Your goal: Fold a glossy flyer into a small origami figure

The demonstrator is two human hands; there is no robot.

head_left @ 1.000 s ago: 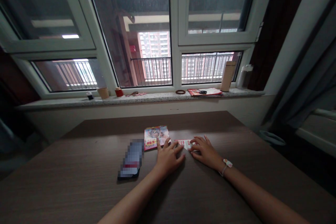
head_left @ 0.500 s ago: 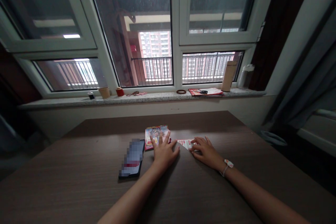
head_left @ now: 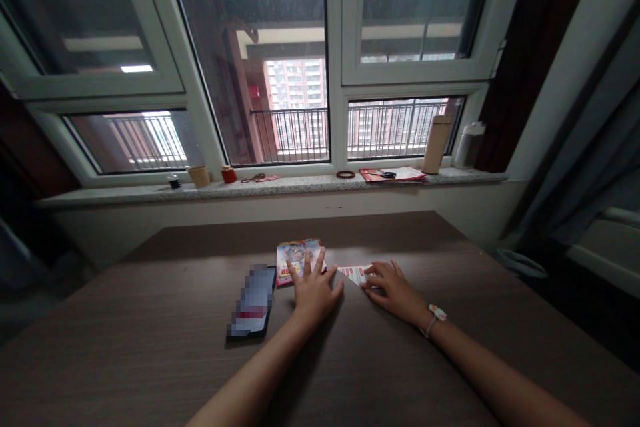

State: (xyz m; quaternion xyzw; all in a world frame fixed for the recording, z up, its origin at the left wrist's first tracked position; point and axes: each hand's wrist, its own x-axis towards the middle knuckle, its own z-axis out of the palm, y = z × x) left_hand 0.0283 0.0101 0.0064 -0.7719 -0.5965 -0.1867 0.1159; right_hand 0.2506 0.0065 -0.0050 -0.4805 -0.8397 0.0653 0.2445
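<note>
Under splayed left grip [head_left: 313,295], leaflet [head_left: 296,252]; under flat right grip [head_left: 396,291], folded paper [head_left: 354,273] (both ungrasped).

We have a dark wood-grain surface [head_left: 150,360] before us. Flat on it lie a dark phone [head_left: 253,302] at the left, a colourful leaflet [head_left: 295,248] just beside it, and a folded white-and-red paper [head_left: 354,273] further right.

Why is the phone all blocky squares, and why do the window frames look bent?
In the head view the phone is hidden under a pixel mosaic, not blur; also in the head view, the wide lens tilts the window frames outward near the edges; the head view's table looks dim against daylight outside.
</note>
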